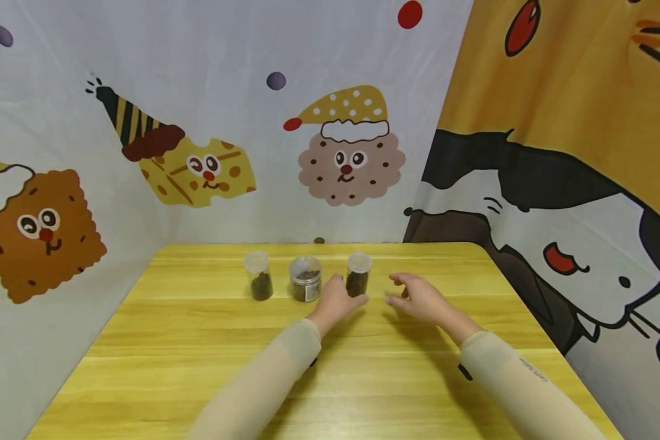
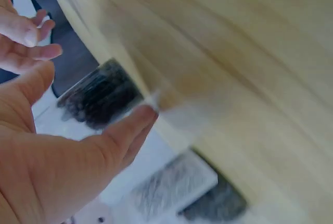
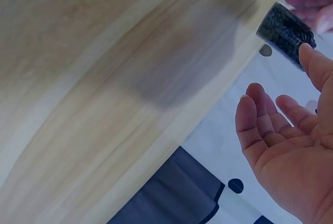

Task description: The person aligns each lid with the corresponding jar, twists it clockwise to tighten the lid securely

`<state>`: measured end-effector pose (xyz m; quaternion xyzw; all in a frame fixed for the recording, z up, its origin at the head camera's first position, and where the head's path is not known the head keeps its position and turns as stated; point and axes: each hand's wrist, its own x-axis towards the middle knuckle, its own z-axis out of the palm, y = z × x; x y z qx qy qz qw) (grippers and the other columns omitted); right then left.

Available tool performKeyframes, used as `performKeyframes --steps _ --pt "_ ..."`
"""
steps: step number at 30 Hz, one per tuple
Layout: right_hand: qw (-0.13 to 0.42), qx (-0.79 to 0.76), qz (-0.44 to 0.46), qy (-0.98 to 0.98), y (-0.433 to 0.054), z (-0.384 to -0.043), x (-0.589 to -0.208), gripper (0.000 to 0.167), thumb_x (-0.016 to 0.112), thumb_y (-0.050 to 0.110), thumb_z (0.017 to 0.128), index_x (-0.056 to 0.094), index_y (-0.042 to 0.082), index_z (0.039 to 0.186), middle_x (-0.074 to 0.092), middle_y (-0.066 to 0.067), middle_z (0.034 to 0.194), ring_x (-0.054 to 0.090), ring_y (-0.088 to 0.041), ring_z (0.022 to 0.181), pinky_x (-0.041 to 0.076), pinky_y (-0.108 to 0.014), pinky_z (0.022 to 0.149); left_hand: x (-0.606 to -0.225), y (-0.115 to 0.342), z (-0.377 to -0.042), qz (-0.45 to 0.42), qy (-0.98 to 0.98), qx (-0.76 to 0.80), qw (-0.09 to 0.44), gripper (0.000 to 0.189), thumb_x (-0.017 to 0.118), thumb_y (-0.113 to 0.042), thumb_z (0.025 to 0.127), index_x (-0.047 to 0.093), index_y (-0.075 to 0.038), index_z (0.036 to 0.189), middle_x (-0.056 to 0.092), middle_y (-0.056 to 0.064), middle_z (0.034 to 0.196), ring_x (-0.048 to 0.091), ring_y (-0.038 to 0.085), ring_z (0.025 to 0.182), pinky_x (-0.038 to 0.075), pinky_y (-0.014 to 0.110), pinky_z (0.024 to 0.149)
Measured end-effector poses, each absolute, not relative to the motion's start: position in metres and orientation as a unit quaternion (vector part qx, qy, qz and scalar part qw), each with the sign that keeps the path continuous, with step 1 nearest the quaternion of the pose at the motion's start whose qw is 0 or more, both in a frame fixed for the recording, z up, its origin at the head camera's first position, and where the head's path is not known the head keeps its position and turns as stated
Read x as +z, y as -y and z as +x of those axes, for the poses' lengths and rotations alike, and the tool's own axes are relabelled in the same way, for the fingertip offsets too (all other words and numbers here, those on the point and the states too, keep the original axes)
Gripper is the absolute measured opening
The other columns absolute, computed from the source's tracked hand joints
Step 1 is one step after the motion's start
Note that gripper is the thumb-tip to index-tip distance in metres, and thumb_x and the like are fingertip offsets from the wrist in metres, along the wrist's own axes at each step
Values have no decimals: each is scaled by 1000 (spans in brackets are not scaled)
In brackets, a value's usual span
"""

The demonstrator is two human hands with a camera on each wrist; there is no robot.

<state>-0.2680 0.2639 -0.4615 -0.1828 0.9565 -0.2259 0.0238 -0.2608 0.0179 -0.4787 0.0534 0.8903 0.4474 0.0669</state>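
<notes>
My left hand [image 1: 334,304] reaches around the right-hand clear jar [image 1: 357,282], thumb in front and fingers at its left side. The left wrist view shows the jar's dark contents [image 2: 104,96] in the gap between thumb and fingers; firm contact cannot be made out. To the right of that jar my right hand [image 1: 422,299] hovers with relaxed, slightly bent fingers [image 3: 247,117] and nothing in them. A short, wide jar [image 1: 301,290] with a white label stands left of my left hand. Farther left is a tall clear jar [image 1: 261,284], partly filled with dark bits.
All the jars stand near the back edge of the yellow wood-grain table [image 1: 198,366]. Behind it hangs a white cloth [image 1: 209,55] printed with cartoon biscuits and cheese. An orange cartoon curtain [image 1: 583,79] hangs along the right side.
</notes>
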Motion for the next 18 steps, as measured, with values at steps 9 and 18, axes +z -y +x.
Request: performKeyframes --steps 9,18 --pt "48 -209 -196 -957 -271 -257 -460 65 76 33 101 56 -2 151 67 -25 140 72 -27 101 62 -43 82 -470 94 -191 104 -909 394 87 77 83 -40 94 53 8 147 65 28 143 65 44 130 56 57 108" --pt "48 -181 -179 -966 -308 -248 -452 68 76 35 101 54 -5 151 66 -30 140 73 -33 104 62 -49 86 -460 203 -162 45 -949 308 45 73 78 -40 99 54 10 146 64 35 141 63 53 129 58 61 102"
